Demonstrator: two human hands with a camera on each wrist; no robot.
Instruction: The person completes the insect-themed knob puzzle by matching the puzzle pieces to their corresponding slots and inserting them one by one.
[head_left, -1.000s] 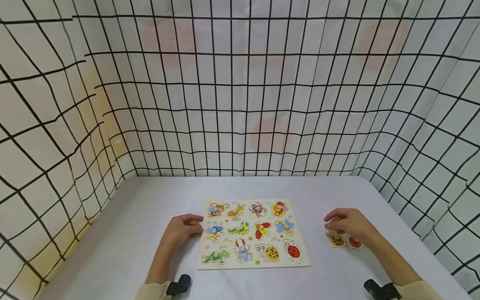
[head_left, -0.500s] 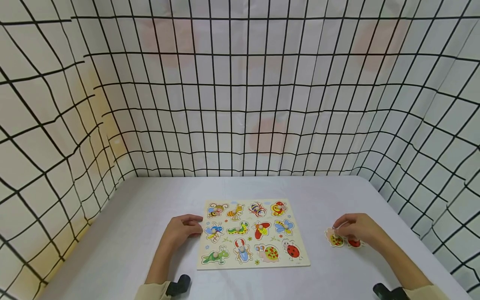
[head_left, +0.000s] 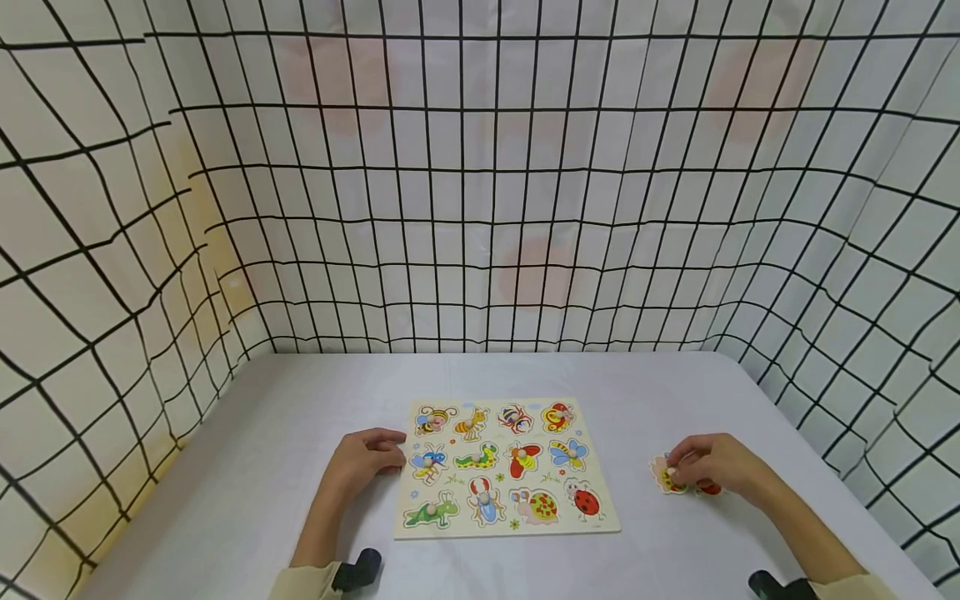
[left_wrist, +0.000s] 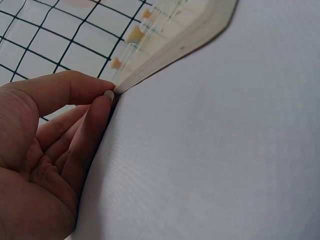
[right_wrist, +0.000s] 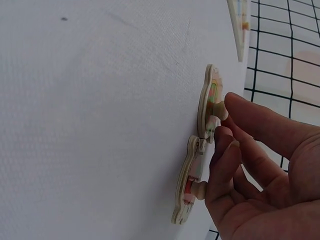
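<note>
A wooden peg puzzle board (head_left: 517, 479) with bright insect pieces lies flat on the table. At its left edge is my left hand (head_left: 365, 461); in the left wrist view its fingertips (left_wrist: 107, 89) come together at the board's edge and pinch it. My right hand (head_left: 720, 467) is low over two loose puzzle pieces to the right. Its thumb and a finger pinch the wooden knob (right_wrist: 220, 110) of the spotted snail piece (head_left: 670, 477), which still lies on the table. A red ladybug piece (right_wrist: 187, 182) touches it, under the hand and partly hidden.
White cloth covers the table (head_left: 517, 567). Black netting (head_left: 487, 208) rises along the back and both sides over white sheets. The board stands between the two hands, with a stretch of table between it and the loose pieces.
My right hand has moved slightly right and lowered onto the snail piece, and its fingers have come to the knob. The left hand and board stay where they were.
</note>
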